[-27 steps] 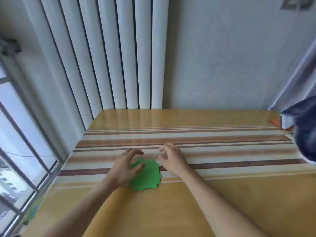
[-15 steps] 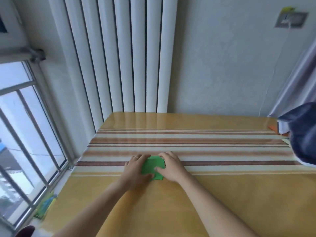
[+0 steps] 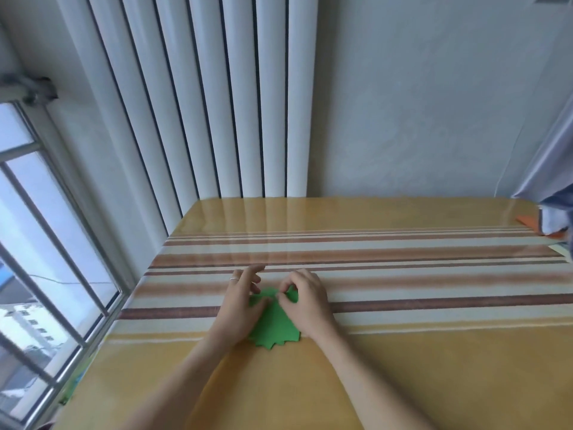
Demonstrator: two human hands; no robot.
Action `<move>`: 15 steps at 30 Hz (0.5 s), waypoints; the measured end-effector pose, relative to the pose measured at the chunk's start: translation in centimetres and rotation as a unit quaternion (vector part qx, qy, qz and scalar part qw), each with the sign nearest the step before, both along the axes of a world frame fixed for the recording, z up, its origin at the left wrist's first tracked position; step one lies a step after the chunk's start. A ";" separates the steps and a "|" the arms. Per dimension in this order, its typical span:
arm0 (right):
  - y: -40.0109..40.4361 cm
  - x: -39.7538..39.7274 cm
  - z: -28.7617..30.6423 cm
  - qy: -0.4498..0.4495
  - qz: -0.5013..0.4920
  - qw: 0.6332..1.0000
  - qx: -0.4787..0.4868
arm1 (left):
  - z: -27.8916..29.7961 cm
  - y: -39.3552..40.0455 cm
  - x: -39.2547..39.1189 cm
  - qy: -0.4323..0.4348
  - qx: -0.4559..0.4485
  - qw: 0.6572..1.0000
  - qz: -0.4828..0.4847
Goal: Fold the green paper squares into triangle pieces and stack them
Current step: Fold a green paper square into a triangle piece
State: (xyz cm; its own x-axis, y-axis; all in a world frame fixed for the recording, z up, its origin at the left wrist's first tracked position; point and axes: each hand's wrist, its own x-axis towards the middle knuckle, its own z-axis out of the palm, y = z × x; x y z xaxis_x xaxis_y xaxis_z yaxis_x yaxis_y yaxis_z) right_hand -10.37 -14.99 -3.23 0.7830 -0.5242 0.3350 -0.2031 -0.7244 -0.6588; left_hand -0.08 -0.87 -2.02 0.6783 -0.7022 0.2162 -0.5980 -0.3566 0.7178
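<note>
Green paper stack (image 3: 274, 330) lies flat on the worktop (image 3: 403, 367), near the left edge, partly on the striped band and partly on the plain yellow strip closer to me. Its near edge is jagged: many corners fanned out, sheets not squared up.

My left hand (image 3: 240, 308) rests on the left side of the stack. Thumb lies across the green surface, pressing down; the other fingers are relaxed and spread, tips lifted past the far edge over the stripes. Grip here is loose, nothing curled round the paper. A ring (image 3: 234, 278) shows on one finger.

My right hand (image 3: 305, 301) sits on the right side of the stack, fingers curled in, thumb and fingertips pinching a raised bit of green paper at the far edge. Cannot tell whether that is one sheet or several. The two hands are close together, nearly touching over the paper.

White vertical blinds (image 3: 198, 103) hang behind the worktop. Window (image 3: 34, 259) on the left. At the far right edge, grey-blue cloth (image 3: 555, 209) over something orange (image 3: 527, 228); too little shows to say what.
</note>
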 end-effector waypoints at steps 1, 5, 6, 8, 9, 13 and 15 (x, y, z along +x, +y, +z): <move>-0.2 0.3 -0.1 -0.013 -0.007 1.000 0.003 | 0.1 -0.4 0.2 -0.001 0.000 1.000 0.003; -0.6 0.8 -0.6 -0.035 -0.018 0.999 0.009 | 0.4 -1.5 0.5 -0.031 0.003 0.999 -0.017; -0.7 0.7 -0.8 -0.042 -0.018 0.999 0.009 | 0.3 -1.6 0.5 -0.033 -0.003 0.999 -0.019; -0.8 0.6 -1.0 -0.054 -0.017 0.998 0.008 | 0.0 -1.7 0.5 -0.034 -0.017 0.999 -0.013; -0.8 0.5 -1.0 -0.057 -0.018 0.998 0.013 | -0.1 -1.6 0.5 -0.038 -0.023 0.999 -0.007; -0.7 0.0 -0.5 -0.071 -0.020 0.995 0.061 | 0.1 -1.6 0.5 -0.061 -0.032 0.998 -0.005; -0.6 -0.2 -0.3 -0.082 -0.013 0.993 0.081 | 0.2 -1.6 0.4 -0.069 -0.032 0.997 -0.019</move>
